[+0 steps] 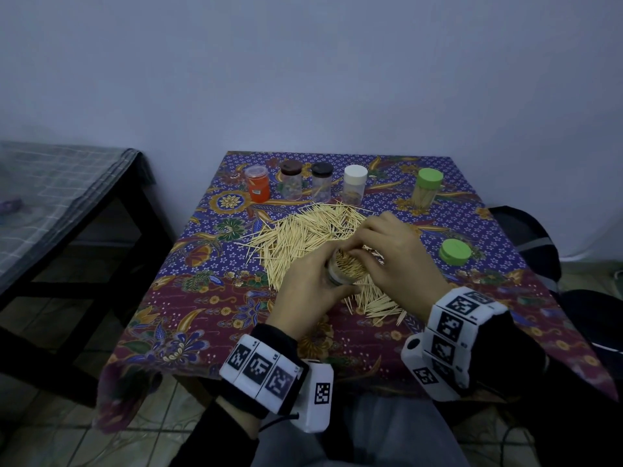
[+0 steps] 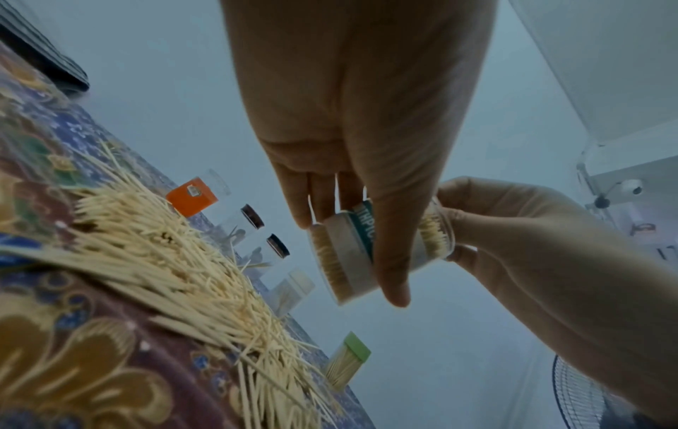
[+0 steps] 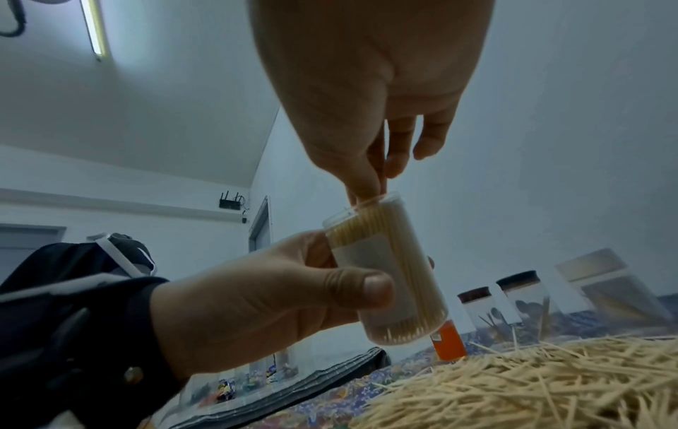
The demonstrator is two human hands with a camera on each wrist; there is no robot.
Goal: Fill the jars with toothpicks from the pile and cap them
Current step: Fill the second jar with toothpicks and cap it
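Nearest the person, the left hand (image 1: 305, 289) is wrapped round a clear jar (image 3: 389, 272), thumb across its front and fingers behind, holding it tilted above the table with its open mouth angled up toward the right hand (image 1: 397, 254). The right hand's fingertips (image 3: 366, 185) are drawn together at the jar's rim, pressing down among the toothpick tops; whether they pinch any sticks cannot be told. This jar looks packed nearly to the mouth, so filling it seems all but finished, with capping not yet done. Under and just beyond the hands the pile of toothpicks (image 1: 310, 234) is large and spread over the patterned tablecloth (image 1: 188, 318), which suggests much filling is left. To the right, apart from the hands, a loose green cap (image 1: 455, 251) lies on the cloth, probably the one for the held jar. Farther back on the right, a green-capped jar (image 1: 426, 188) stands full of sticks, apparently finished. Along the far edge stand an orange jar (image 1: 258, 183), two dark-lidded jars (image 1: 291, 180) (image 1: 322, 182) and a white-lidded jar (image 1: 354, 184), capped but seeming to hold few or no toothpicks.
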